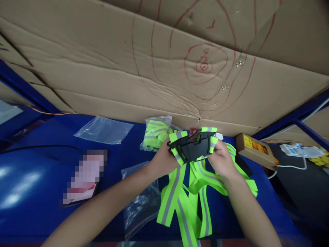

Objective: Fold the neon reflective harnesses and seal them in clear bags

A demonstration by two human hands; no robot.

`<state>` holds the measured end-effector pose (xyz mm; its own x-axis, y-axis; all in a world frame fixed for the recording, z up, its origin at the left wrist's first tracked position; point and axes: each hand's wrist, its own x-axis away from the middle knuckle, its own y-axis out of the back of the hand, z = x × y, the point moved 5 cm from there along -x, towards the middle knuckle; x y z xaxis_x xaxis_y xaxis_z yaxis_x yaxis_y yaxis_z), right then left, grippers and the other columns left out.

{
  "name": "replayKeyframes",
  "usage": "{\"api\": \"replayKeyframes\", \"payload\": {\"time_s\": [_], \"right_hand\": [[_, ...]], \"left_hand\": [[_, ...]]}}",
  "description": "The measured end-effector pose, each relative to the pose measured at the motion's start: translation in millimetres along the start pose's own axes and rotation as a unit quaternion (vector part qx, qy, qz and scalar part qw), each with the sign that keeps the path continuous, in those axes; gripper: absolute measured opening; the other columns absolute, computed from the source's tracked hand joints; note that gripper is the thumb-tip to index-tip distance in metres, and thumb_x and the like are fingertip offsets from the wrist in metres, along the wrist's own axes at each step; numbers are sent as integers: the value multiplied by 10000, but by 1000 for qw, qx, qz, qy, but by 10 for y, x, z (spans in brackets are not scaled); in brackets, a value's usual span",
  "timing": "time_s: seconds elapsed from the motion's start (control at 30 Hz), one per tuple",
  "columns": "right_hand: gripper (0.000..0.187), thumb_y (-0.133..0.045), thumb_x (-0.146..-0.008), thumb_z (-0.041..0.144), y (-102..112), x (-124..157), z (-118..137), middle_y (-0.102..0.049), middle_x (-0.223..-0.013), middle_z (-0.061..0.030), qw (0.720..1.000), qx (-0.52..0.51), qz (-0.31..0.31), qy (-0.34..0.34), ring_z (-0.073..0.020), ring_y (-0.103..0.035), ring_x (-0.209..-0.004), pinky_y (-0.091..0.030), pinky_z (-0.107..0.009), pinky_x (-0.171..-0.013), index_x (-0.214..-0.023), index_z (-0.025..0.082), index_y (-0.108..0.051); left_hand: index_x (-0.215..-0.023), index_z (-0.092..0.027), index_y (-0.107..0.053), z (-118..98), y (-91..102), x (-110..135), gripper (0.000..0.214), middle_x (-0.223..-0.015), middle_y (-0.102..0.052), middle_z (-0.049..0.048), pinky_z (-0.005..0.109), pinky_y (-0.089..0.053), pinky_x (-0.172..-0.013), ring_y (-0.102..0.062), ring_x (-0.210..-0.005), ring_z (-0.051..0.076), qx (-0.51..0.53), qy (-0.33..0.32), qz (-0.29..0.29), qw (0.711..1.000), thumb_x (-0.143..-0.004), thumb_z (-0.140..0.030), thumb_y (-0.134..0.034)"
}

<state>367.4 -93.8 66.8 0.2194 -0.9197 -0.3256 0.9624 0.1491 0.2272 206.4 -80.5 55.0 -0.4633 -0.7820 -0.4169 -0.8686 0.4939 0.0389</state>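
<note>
Between my hands, above the blue table, is a black plastic piece with neon-green straps looped through its corners. My left hand is closed on its left side, and my right hand grips its right side. Several of my fingertips are hidden behind the piece and the straps. From it the neon-green reflective straps, each with a grey stripe, hang down in loops and spread over the table. Behind my left hand stands a clear bag of folded green straps.
Flat clear bags lie on the blue table, one of them under my left forearm. At left is a blurred-out pinkish object. A cardboard wall with red rings rises behind. An open carton sits at right.
</note>
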Motion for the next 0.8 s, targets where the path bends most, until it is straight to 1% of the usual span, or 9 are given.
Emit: {"api": "replayKeyframes", "payload": {"time_s": [0.07,0.17,0.2,0.27,0.37,0.47,0.53,0.67,0.8], "right_hand": [[316,-744,-916,400,37,9,79,-773,-1157,-60,999,30,39,13,-269,-696,-1167,-559,-426,-1036,-1197,256,-752],[656,-815,-849,474,52,62,170,-710,-1329,-82,990,14,142,0,-286,-664,-1249,-529,-445,-1088,-1435,265,-608],[719,-828,-830,501,60,73,197,-691,-1364,-87,988,13,155,-5,-291,-656,-1267,-524,-444,-1094,-1462,264,-581],[636,-825,-839,498,89,63,262,-704,-1344,-82,991,41,124,-4,-286,-667,-1245,-528,-428,-1082,-1396,258,-636],[355,-821,-868,377,102,35,420,-745,-1264,-62,991,122,35,40,-266,-696,-1176,-534,-412,-1060,-1193,253,-746],[311,-846,-846,305,31,76,604,-729,-1320,-68,979,166,44,111,-291,-659,-1261,-487,-482,-1125,-1145,268,-771],[290,-830,-864,271,20,132,677,-760,-1258,-63,981,145,50,122,-300,-653,-1286,-479,-518,-1142,-1148,282,-774],[263,-788,-904,232,68,222,679,-788,-1187,-41,996,55,-8,71,-278,-723,-1187,-570,-468,-1068,-1158,298,-772],[287,-771,-917,210,28,245,620,-781,-1215,-30,998,-27,-17,55,-260,-752,-1137,-650,-412,-957,-1185,310,-752]], "left_hand": [[-1250,-188,-716,-17,41,-37,582,-1054,-785,121,444,-609,-903,-724,-1070,291,47,-3,-34,998,-958,-660,-540],[-1081,-180,-772,-76,49,-81,502,-1010,-791,105,442,-595,-916,-724,-1027,301,115,-11,-48,992,-878,-631,-685],[-1040,-181,-775,-87,44,-87,452,-1009,-792,95,439,-588,-929,-724,-1019,299,118,-13,-44,992,-858,-591,-730],[-987,-182,-767,-76,42,-85,360,-1012,-794,81,431,-571,-962,-726,-1014,290,111,-13,-37,993,-829,-505,-788],[-989,-190,-746,-2,52,-60,318,-1045,-789,72,418,-568,-973,-731,-1028,289,109,-8,-38,993,-789,-421,-835],[-1099,-214,-724,86,-24,-25,359,-1066,-783,66,405,-602,-882,-748,-989,285,159,45,-8,986,-842,-458,-781],[-1178,-233,-697,83,-116,6,404,-1125,-778,74,413,-613,-873,-750,-1018,287,183,74,20,980,-863,-477,-758],[-1274,-204,-676,-65,-297,68,505,-1308,-729,105,454,-557,-1050,-678,-1235,314,174,60,103,977,-819,-368,-820],[-1229,-172,-704,-161,-331,90,422,-1264,-746,99,453,-524,-1083,-687,-1195,288,179,68,128,973,-828,-278,-785]]}}
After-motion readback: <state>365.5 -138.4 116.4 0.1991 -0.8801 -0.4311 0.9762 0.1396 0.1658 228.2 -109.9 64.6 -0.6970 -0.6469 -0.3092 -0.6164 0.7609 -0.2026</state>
